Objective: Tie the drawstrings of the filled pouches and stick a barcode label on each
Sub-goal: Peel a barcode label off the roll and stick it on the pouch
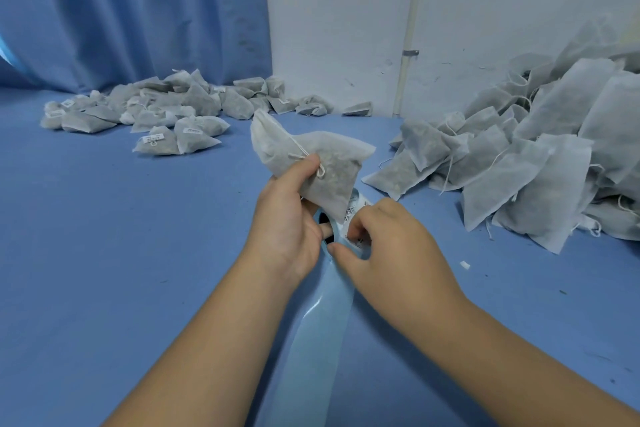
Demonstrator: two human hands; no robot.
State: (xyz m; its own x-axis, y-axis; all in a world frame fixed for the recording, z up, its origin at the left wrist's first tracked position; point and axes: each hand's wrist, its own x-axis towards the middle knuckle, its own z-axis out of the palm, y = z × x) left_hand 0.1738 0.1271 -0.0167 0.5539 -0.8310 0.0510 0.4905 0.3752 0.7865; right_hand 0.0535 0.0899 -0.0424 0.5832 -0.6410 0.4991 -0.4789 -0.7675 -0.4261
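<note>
Gripping a filled pouch (311, 156) above a blue surface (104, 236), a person's left hand (287, 218) kept its thumb pressed on the mesh beside the knotted drawstring (302, 152), with the pouch's gathered neck pointing up and away. Just beneath the pouch sat a roll of barcode labels (356, 206), touching its lower corner, and a finger of the same hand showed inside the roll's dark core. The right hand (391, 246) was curled at the near edge of the roll, thumb and forefinger pinched together on the label stock there (whether a label had come free of its backing could not be told). A pale blue backing strip (322, 322) ran from the roll down between the two forearms toward the camera. At the far left of the surface lay a low heap of tied pouches (166, 111), several bearing white labels. To the right rose a taller pile of pouches (536, 149), their strings hanging loose. A small white scrap (464, 265) lay near that pile's base. Behind stood a blue curtain (121, 10) and a white wall (346, 10) with a pipe (410, 28) running down it.
</note>
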